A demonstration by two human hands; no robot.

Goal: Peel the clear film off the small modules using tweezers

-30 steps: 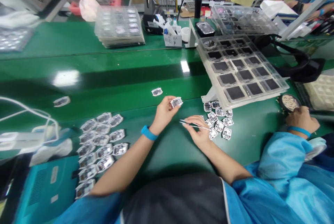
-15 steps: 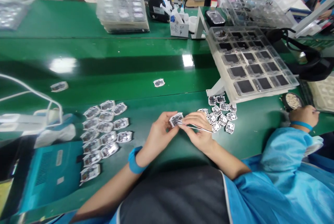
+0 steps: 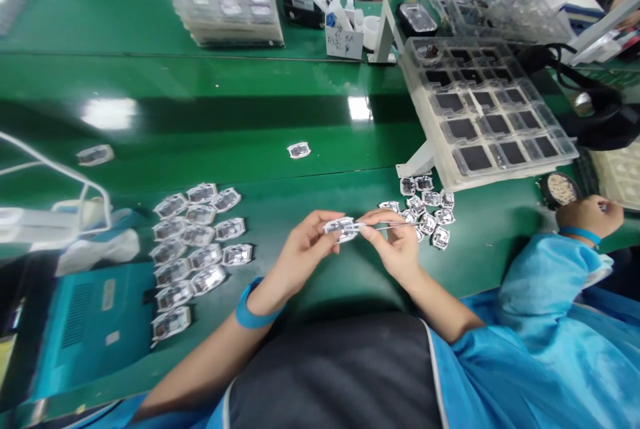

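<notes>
Between the thumb and fingers of my left hand (image 3: 306,246) is a small white-framed electronic part (image 3: 342,229), its silvery inside facing up. My right hand (image 3: 395,242) pinches a pair of metal tweezers (image 3: 383,225), whose tips reach the part's right side. Whether the tips grip anything is too small to tell. Right of my right hand lies a cluster of similar parts (image 3: 428,223) on the green table (image 3: 320,302). Rows of such parts (image 3: 199,235) lie to the left of my left hand.
Single parts lie ahead (image 3: 299,150) and far left (image 3: 95,155). A stack of clear compartment trays (image 3: 493,119) rests on a stand at right. A co-worker's hand (image 3: 589,221) is beside a dish of small pale pieces (image 3: 560,189). At left sits a teal case (image 3: 95,329).
The part in my left hand has turned flatter and more level. My right hand has shifted slightly, with the tweezers now lying nearly horizontal. The view has tilted a little.
</notes>
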